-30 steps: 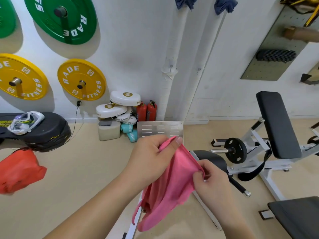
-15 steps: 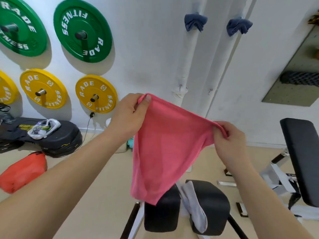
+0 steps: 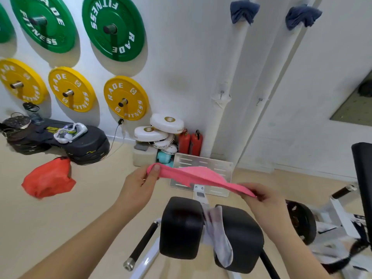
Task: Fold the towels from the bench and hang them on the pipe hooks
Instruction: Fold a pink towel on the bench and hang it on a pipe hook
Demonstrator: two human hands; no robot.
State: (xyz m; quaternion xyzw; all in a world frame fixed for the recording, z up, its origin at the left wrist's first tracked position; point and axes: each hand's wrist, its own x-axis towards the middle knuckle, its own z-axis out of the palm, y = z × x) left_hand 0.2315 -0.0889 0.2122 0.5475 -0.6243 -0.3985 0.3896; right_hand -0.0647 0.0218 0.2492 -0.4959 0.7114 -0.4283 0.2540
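Note:
A pink towel [image 3: 198, 176] is stretched almost flat between my hands, above the bench's black pads [image 3: 181, 226]. My left hand [image 3: 138, 186] pinches its left corner and my right hand [image 3: 261, 200] pinches its right corner. A pale grey towel [image 3: 220, 238] hangs in the gap between the two pads. On the wall stand two white pipes [image 3: 233, 77]. Two dark blue towels [image 3: 243, 11] [image 3: 303, 17] hang near the top of the pipes. Lower down, each pipe carries a small bare hook [image 3: 222, 93] [image 3: 260, 100].
Green and yellow weight plates [image 3: 125, 97] hang on the wall at the left. On the floor lie black plates [image 3: 80, 141], a red bag [image 3: 48, 178], white discs [image 3: 167, 123] and two red extinguishers [image 3: 190, 141]. A metal footplate [image 3: 219, 168] stands behind the towel. Another bench [image 3: 362, 178] is at the right.
The towel, which hung open from my raised hands, is now lower and swung out nearly flat. My hands have moved down and further apart, and my view has dropped.

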